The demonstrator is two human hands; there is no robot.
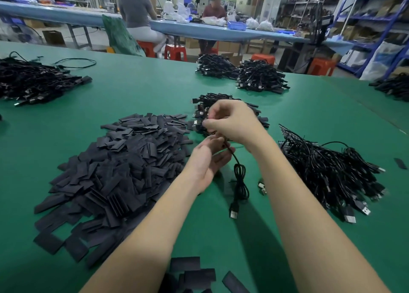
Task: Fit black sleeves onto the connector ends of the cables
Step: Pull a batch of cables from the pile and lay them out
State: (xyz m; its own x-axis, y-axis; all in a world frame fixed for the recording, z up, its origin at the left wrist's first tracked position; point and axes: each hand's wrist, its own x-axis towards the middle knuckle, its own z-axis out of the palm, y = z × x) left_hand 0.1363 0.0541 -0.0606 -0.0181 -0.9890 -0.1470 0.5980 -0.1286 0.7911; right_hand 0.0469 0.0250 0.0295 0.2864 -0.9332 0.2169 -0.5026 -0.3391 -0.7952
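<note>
A black cable (pixel 240 177) hangs from between my hands, its loop and USB plug (pixel 233 212) trailing down onto the green table. My right hand (pixel 230 121) pinches the cable's upper end over a small heap of cables (pixel 254 111); the connector there is hidden by my fingers. My left hand (pixel 209 157) sits just below, palm up, with the cable running through its curled fingers. A large heap of flat black sleeves (pixel 124 164) lies to the left of my hands. Whether a sleeve is on the held end I cannot tell.
A bundle of black cables (pixel 332 171) lies to the right, with more heaps at far left (pixel 33 80) and at the back (pixel 259 76). Loose sleeves (pixel 194 272) lie near the front edge. Two people sit at a blue bench (pixel 199 31) behind the table.
</note>
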